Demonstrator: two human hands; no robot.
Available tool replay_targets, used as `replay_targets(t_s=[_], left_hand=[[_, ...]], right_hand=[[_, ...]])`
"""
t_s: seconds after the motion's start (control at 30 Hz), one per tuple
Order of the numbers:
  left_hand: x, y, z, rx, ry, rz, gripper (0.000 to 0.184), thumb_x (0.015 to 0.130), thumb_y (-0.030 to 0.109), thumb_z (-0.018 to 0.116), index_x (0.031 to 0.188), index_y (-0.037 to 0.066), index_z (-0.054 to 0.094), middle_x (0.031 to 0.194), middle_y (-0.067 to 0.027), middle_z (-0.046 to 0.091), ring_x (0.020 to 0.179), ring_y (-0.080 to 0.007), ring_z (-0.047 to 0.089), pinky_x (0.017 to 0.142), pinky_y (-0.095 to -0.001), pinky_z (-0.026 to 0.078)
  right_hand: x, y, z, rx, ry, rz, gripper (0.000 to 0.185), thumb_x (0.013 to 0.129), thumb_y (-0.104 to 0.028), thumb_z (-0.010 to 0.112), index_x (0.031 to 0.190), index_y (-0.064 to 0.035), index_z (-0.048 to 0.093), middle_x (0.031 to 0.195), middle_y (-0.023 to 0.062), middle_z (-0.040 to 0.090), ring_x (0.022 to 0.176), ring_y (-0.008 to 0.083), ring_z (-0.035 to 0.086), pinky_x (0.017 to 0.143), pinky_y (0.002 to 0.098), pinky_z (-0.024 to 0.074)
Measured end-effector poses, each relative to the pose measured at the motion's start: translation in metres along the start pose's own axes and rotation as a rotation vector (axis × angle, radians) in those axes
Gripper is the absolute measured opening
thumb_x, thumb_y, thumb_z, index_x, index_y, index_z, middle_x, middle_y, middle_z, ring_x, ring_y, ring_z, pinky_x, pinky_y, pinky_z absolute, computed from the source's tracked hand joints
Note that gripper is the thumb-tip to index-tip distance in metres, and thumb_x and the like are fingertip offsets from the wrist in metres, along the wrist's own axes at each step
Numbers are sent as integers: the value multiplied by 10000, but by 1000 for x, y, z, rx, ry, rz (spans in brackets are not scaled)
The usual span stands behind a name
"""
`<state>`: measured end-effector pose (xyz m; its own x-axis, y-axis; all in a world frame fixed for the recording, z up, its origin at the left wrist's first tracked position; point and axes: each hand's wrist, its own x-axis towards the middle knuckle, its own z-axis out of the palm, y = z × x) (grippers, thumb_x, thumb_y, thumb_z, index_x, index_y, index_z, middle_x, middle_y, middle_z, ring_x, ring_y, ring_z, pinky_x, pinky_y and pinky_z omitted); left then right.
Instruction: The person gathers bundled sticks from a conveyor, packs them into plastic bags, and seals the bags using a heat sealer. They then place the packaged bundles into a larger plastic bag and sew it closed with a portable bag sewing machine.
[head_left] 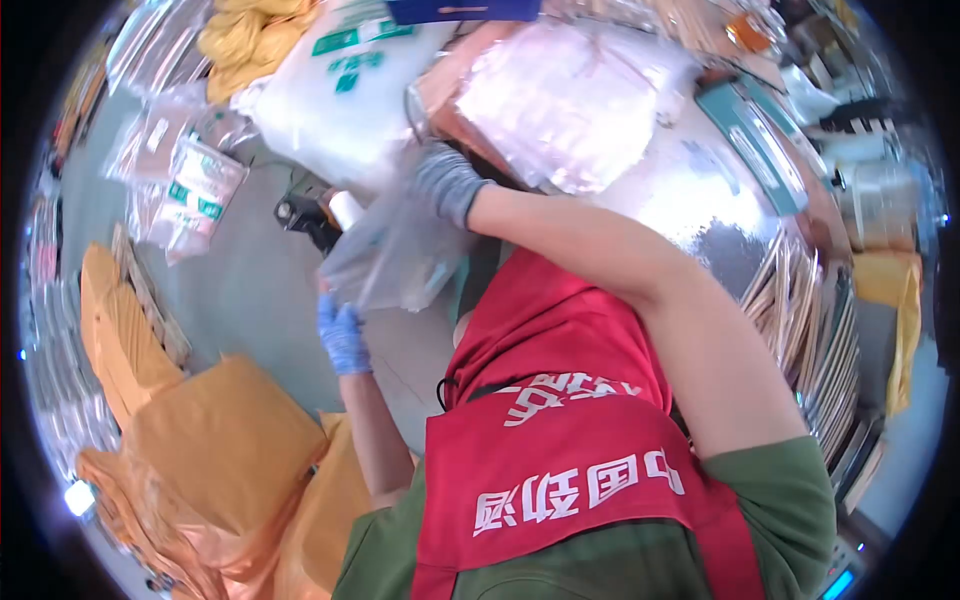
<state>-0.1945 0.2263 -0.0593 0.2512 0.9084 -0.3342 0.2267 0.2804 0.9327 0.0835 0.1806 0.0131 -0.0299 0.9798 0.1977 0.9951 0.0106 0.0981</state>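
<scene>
A translucent plastic bag (pixel 390 255) hangs between my two gloved hands, partly blurred. My right hand (pixel 447 185), in a grey glove, has its fingers closed at the bag's upper end, beside a large white bag with green print (pixel 345 95). My left hand (pixel 343 335), in a blue glove, is at the bag's lower left corner; its fingertips are smeared and partly hidden. Just above the left hand lie a black device (pixel 308 222) and a white roll (pixel 346 210).
Clear plastic packs (pixel 560 100) lie at the top centre. A green-grey box-like tool (pixel 755 145) is at the upper right. Orange-yellow bags (pixel 220 440) fill the lower left. Wrapped flat stacks (pixel 800 320) stand on the right. A printed small pack (pixel 200 190) sits at the upper left.
</scene>
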Motion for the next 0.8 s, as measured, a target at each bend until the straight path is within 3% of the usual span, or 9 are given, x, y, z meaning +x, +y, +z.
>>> replay_targets(t_s=[0.13,0.2,0.27,0.37,0.4,0.47,0.53,0.6,0.8], left_hand=[[24,-3,-27,647,222,115,531,901,188,558,1344,-46,386,1324,-181,461,1143,-250,485,918,-315,436],[-12,55,47,808,228,571,498,947,248,487,1350,-25,383,1250,-191,506,1047,-245,524,946,-359,407],[-25,79,109,597,-116,877,490,953,260,466,1334,-40,401,1282,-197,494,1115,-278,509,970,-373,396],[-96,94,218,315,-857,729,496,950,253,460,1331,-56,394,1328,-200,462,1194,-298,465,1017,-380,355],[-121,94,251,431,-1033,882,483,946,222,440,1337,-56,384,1356,-201,434,1240,-299,432,1042,-373,321],[-143,47,324,518,-1296,1009,615,880,162,526,1391,-61,268,1370,-236,402,1267,-376,386,1065,-375,280],[-199,32,390,916,-1280,1355,800,852,319,544,1423,-61,132,1450,-281,214,1359,-403,176,1123,-445,95],[-260,10,459,843,-1354,1395,868,857,410,527,1426,-61,72,1450,-303,179,1366,-419,127,1125,-471,62],[-414,-24,598,461,-1470,879,960,841,482,574,1426,-66,44,1453,-307,171,1381,-359,157,1131,-350,130]], right_hand=[[-21,-17,-18,427,233,227,299,837,-273,473,802,-49,668,700,159,638,641,287,601,638,411,475],[-90,-33,29,555,784,137,286,863,-210,464,1080,-61,577,969,135,591,818,311,564,716,419,463],[-196,-35,-41,765,425,459,479,892,-240,527,1338,-104,413,1146,168,535,1017,348,537,882,412,445],[-345,-57,-90,786,521,1194,364,894,-332,549,1131,-61,597,971,148,625,940,277,591,852,380,459],[-390,-72,-97,577,815,1363,310,900,-306,537,1044,-48,629,919,150,631,898,300,596,837,386,455],[-476,-94,-125,-122,444,1739,182,881,-171,523,931,-29,623,876,155,607,891,349,564,847,425,429],[-570,-104,-103,-632,530,1849,252,890,-159,517,1111,-53,572,1118,166,559,1102,349,488,952,423,387],[-626,-78,-114,-682,822,1745,270,891,-155,485,1103,-1,551,1126,182,548,1073,367,480,937,428,397],[-694,20,-109,446,1078,1823,434,852,-329,618,1164,-30,583,1111,163,605,1076,283,560,945,370,424]])
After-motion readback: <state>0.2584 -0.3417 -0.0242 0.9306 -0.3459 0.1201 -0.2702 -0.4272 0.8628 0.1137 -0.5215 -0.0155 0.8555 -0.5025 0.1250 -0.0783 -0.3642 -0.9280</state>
